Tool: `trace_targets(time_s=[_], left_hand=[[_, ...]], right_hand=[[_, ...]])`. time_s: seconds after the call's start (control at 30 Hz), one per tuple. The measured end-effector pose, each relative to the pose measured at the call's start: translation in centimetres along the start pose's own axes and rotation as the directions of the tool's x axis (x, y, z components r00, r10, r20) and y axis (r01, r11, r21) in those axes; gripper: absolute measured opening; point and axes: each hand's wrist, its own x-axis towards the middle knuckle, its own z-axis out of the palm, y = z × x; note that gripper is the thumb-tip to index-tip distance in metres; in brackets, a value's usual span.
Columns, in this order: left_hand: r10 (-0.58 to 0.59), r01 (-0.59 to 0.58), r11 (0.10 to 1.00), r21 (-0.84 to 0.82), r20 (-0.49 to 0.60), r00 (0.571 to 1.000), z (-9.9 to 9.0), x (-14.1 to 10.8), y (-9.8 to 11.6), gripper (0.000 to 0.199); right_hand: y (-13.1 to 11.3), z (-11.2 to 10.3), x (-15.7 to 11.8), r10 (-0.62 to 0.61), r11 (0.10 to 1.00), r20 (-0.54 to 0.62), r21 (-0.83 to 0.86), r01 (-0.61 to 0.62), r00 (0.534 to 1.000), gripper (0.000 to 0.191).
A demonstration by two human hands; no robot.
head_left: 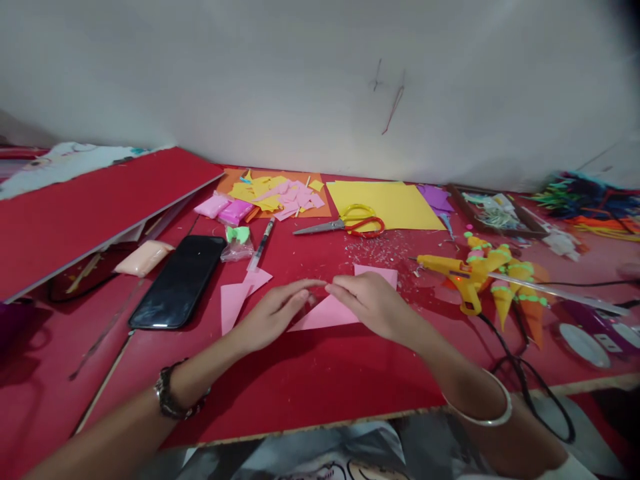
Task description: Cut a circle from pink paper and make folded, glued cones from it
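Observation:
A piece of pink paper point(330, 315) lies on the red tabletop in front of me, partly hidden under my right hand point(375, 303). That hand's thumb and index finger are close together over the paper, its other fingers hidden. My left hand point(277, 310) comes in from the other side with fingers stretched out and thumb apart, its tips almost meeting the right fingertips above the paper. Smaller pink paper pieces point(234, 303) lie left of my left hand. Beyond the hands rest red-and-yellow-handled scissors point(340, 225).
To the left are a black phone point(180, 283), a pen point(261, 243) and clay packets point(144, 258). Yellow sheets point(390, 200) and paper scraps point(295, 197) lie at the back. A yellow glue gun point(457, 270) with a cord stands right, beside small decorated cones point(505, 300).

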Motion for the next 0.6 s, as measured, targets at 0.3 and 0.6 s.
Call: trace_targets(time_s=[0.3,0.6], left_hand=[[-0.064,0.043,0.991,0.124,0.171,0.983,0.9,-0.4,-0.2,0.036],[-0.092,0.094,0.987,-0.134,0.020,0.996,0.2,0.1,-0.8,0.033]], right_hand=[[1.1,-0.4,1.0,0.007,1.000,-0.109,0.015,-0.005,0.994,0.042],[7.1,-3.6,9.0,0.249,0.829,-0.174,-0.471,-0.302,0.953,0.027]])
